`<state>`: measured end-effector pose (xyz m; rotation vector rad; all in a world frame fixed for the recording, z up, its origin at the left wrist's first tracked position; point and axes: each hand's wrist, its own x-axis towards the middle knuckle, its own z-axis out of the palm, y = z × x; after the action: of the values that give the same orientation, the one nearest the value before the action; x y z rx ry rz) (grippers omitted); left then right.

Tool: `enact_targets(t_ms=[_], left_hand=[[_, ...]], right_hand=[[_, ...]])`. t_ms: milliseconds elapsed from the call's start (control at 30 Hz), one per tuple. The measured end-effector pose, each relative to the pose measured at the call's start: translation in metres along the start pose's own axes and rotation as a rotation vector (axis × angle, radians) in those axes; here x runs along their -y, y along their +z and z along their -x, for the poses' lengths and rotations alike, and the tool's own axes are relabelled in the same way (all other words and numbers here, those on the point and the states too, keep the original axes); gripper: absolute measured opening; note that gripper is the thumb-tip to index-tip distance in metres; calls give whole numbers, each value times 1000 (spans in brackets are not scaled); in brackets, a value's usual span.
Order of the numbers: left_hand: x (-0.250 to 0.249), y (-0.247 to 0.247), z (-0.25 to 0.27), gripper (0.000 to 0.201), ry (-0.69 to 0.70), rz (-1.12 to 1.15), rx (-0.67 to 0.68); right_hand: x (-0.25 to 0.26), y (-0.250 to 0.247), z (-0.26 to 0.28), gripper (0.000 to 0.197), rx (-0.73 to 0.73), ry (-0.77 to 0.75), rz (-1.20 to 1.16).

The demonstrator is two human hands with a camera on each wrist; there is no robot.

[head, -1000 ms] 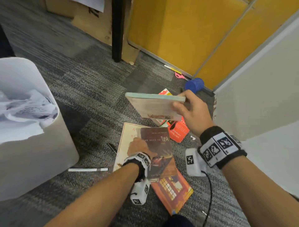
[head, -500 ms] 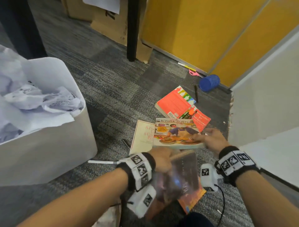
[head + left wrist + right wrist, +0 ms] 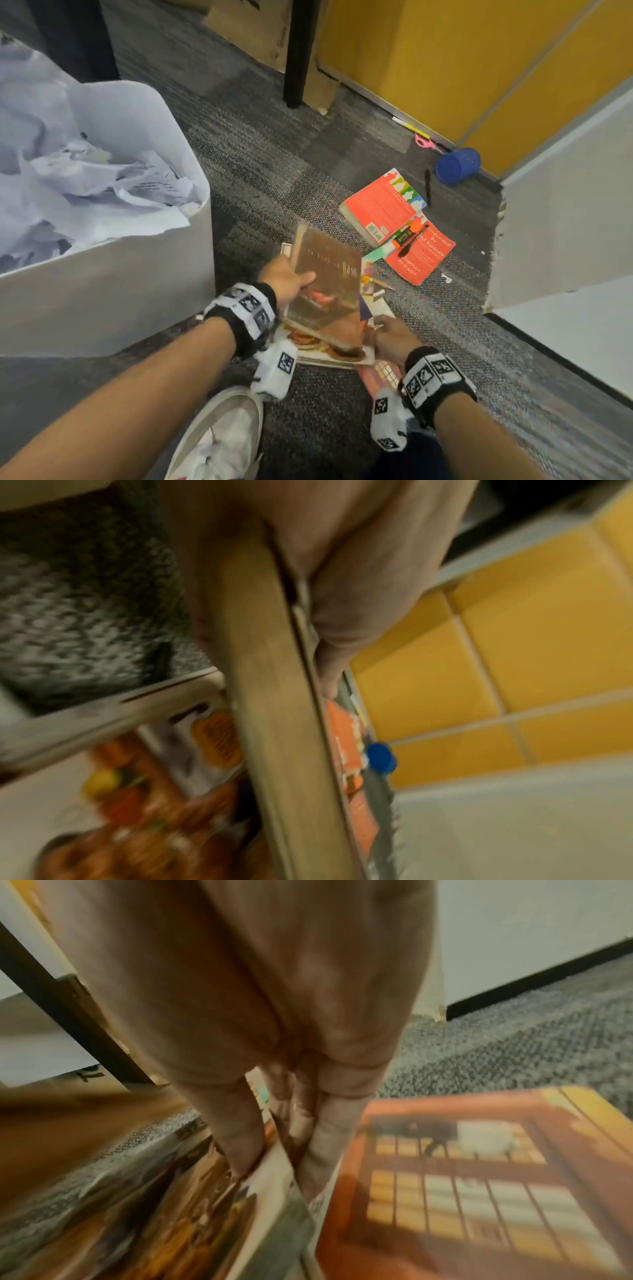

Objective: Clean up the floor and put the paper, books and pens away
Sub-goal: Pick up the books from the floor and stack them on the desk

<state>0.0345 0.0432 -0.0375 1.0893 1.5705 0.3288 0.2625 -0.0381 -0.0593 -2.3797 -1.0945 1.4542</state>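
Note:
My left hand [image 3: 286, 279] grips a brown book [image 3: 325, 284] by its left edge and holds it tilted above a cookbook [image 3: 337, 354]. The left wrist view shows the brown book's page edge [image 3: 274, 723] running through that hand. My right hand [image 3: 388, 337] pinches the cookbook's right edge, thumb on top; its fingers [image 3: 240, 1137] clamp the cookbook's corner [image 3: 274, 1177]. An orange book [image 3: 462, 1177] lies beneath. Two red books [image 3: 383, 205] [image 3: 423, 255] lie beyond, with an orange highlighter [image 3: 407, 234] on them. A black pen [image 3: 427, 186] lies nearby.
A white bin [image 3: 102, 281] stuffed with crumpled paper [image 3: 102, 185] stands at the left. A blue cup [image 3: 458, 166], pink scissors [image 3: 426, 141] and a yellow pen [image 3: 409, 126] lie by the yellow partition. A white wall corner juts in at the right. My shoe [image 3: 222, 435] is below.
My left hand has raised the brown book up over the cookbook. My right hand has drawn the cookbook nearer to me and lower, onto the orange book.

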Motion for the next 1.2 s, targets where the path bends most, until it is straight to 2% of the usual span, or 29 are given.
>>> enact_targets(t_ms=[67,100,167,233,300,400,433,467,533,567,633,733,867,967,1067,1133,1200], left_hand=[[14,13,-1,70,-81,-360,-110],[18,17,2,83,-110,-432,-154],[21,20,1,100,-122,-383,-188],[22,20,-8,107,-115,-366,-157],[20,18,-14,112,-120,-383,-106],[17,19,-15,97,-126,-247,-103],[17,21,-17,90,-123,-138,-112],[17,23,-17,84,-105,-16,-105],[16,24,-18,75,-34,173,-54],[14,24,-18,72,1,239,-32],[8,22,-17,67,72,349,7],[-12,18,-13,64,250,393,-27],[-55,-8,-10,62,534,350,-121],[-68,-29,-19,65,634,369,-175],[-58,-37,-36,68,564,478,-253],[-42,-34,-52,75,465,507,-276],[-31,-28,-63,84,433,485,-272]], right_hand=[[-32,10,-36,34,76,56,66],[-34,13,-37,40,68,57,91],[-26,15,-33,49,10,49,76],[6,13,-10,61,-61,18,66],[19,14,-8,73,-79,35,-101],[26,17,-13,109,-36,121,-278],[33,19,-10,111,-25,136,-344],[36,19,-7,101,-24,132,-407],[41,17,-3,61,-34,83,-528],[42,17,-1,49,-43,51,-568],[48,14,4,40,-50,-38,-646],[67,5,8,30,-35,-188,-691],[104,-7,3,69,-150,-414,-760],[130,-11,4,70,-245,-512,-601],[148,-3,-5,68,-336,-559,-395],[150,11,-18,80,-358,-557,-325],[145,23,-32,97,-359,-503,-293]])
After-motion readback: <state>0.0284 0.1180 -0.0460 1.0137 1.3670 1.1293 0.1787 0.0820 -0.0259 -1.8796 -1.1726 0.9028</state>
